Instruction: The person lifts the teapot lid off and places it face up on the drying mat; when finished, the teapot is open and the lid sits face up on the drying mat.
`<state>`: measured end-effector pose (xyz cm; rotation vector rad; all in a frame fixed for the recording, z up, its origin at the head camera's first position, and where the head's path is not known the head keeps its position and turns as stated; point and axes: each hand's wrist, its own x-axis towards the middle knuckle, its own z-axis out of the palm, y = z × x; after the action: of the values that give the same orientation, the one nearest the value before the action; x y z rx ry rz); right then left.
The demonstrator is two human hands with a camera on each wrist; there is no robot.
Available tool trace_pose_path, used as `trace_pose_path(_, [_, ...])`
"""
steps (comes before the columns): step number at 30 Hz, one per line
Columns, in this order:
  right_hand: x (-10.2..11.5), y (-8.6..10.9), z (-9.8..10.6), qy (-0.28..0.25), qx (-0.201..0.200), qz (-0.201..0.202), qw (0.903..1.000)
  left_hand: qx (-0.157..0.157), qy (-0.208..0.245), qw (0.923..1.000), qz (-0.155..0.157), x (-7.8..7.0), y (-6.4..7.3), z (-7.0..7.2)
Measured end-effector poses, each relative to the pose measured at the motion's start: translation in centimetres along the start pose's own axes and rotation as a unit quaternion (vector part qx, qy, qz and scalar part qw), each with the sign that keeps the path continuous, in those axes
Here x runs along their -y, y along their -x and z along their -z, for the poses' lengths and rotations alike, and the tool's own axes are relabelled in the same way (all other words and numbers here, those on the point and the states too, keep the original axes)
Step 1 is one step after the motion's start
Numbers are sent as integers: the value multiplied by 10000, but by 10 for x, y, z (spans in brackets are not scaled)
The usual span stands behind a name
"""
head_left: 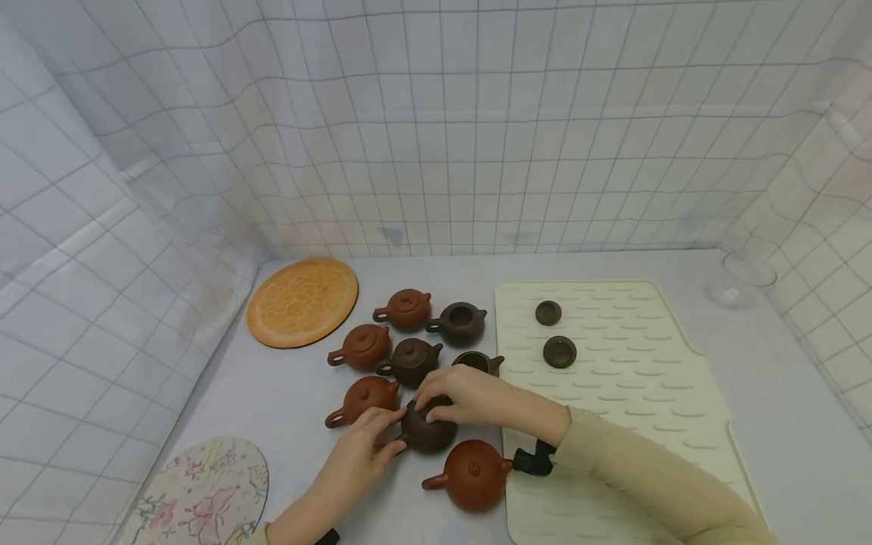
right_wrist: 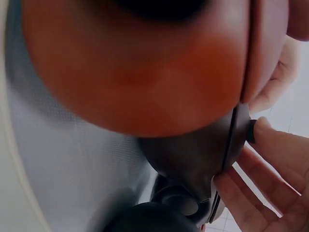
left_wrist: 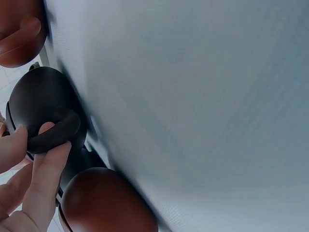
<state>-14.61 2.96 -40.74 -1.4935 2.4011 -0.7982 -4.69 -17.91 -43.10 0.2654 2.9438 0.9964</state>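
A dark brown teapot point(head_left: 429, 437) stands on the white table between both hands. My left hand point(head_left: 357, 454) pinches its handle point(left_wrist: 60, 134) between thumb and fingers. Over its top, my right hand point(head_left: 470, 395) pinches the lid knob point(right_wrist: 250, 131); fingertips lie by the lid's edge near the spout. The lid sits on the pot with a thin seam showing. Close in front is a reddish-brown teapot point(head_left: 474, 477), lidded. Another lidded reddish-brown teapot point(head_left: 371, 399) stands just beyond the left fingers. An open dark teapot point(head_left: 477, 362) is partly hidden behind the right hand.
Farther back stand a lidded dark teapot point(head_left: 412, 363), an open dark teapot point(head_left: 462, 325) and two reddish-brown teapots point(head_left: 365, 347). Two dark lids point(head_left: 560, 352) lie on a cream mat point(head_left: 647, 378) at right. Round mats point(head_left: 302, 303) lie left; a clear glass point(head_left: 745, 276) stands back right.
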Motion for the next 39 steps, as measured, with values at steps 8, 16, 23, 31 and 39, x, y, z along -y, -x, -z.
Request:
trace_pose_path(8, [-2,-1,-2,-28,-61,117,9999,-10,208,9998,-36,3,-1,-2])
trace_pose_path(16, [-8,7,-1,-339,-600,157,9975,-61,192,9998,-68,2,-1,-3])
trace_pose_path(23, [-15,45,12,-1303,-1081,-603,9837,13,240,9997,-56,3,2,-5])
trace_pose_path(31, [-49,104,23,-2738,-1677,-1940,9270,-26,319,9994,-140,5,1,-5])
trace_pose_path(39, [-72,147,24,-4551,-2145,-2597,8243,24,248,9996,-105,5,1,-4])
